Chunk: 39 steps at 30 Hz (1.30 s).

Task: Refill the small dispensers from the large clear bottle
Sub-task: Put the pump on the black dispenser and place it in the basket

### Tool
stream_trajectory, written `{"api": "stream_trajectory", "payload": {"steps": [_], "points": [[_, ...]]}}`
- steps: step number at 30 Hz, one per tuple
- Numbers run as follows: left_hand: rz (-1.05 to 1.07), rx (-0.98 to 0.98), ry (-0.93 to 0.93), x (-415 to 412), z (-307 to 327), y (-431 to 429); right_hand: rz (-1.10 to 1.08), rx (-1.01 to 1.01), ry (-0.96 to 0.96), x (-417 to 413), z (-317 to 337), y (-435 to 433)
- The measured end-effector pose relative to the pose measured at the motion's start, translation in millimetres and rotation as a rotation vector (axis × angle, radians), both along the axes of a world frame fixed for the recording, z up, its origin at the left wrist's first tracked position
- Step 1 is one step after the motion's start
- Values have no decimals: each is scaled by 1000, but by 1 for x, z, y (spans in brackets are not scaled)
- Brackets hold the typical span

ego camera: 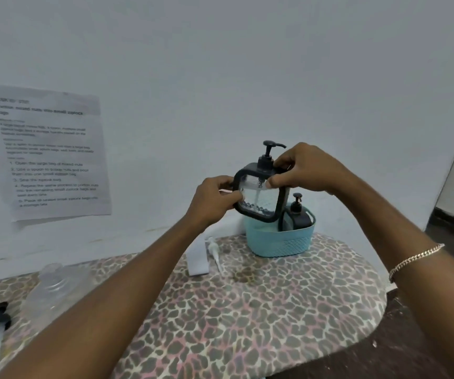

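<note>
Both hands hold a small dispenser (258,196) up over the blue basket (280,243).
I see the left hand (214,199) gripping its left edge, the right hand (302,169) pinching its top right by the pump; the large clear bottle (56,288) lies well apart, left on the table (275,310).

Text is being carried only by a printed sheet (48,151) that is being displayed on the wall (247,64). Its top line is being read as "TASK ID", the number after it being too blurred to tell. The bold heading is being read as "Portion mixed nuts into small ziplock bags". Below it, numbered steps are being shown: "1. Open the large bag of mixed nuts", "2. Use a spoon to scoop nuts and pour them into one small ziplock bag", "3. Seal the ziplock bag". Steps 4 and 5 and the small paragraphs are being left unread, too blurred.
</note>
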<state>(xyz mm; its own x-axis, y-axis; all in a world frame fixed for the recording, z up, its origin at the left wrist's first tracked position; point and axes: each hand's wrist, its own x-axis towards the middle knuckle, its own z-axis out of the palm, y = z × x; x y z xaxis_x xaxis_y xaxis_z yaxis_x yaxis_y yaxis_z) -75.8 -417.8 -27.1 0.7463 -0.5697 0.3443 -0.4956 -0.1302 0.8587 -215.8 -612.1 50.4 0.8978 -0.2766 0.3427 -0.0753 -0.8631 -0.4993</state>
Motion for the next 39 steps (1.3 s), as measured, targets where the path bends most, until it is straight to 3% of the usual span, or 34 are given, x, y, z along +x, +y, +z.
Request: {"api": "stream_trajectory", "payload": {"steps": [8,20,27,39], "points": [[162,-1,131,15,-40,-72,-309,-1,-69,31,-59,-31],[-90,110,529,22,-73,-119,-446,-111,49,67,-147,-35],[-177,405,319,28,-72,-132,-457,-157,61,70,-181,-35],[-278,472,407,26,-68,-134,-494,-99,130,68,-186,-23]]}}
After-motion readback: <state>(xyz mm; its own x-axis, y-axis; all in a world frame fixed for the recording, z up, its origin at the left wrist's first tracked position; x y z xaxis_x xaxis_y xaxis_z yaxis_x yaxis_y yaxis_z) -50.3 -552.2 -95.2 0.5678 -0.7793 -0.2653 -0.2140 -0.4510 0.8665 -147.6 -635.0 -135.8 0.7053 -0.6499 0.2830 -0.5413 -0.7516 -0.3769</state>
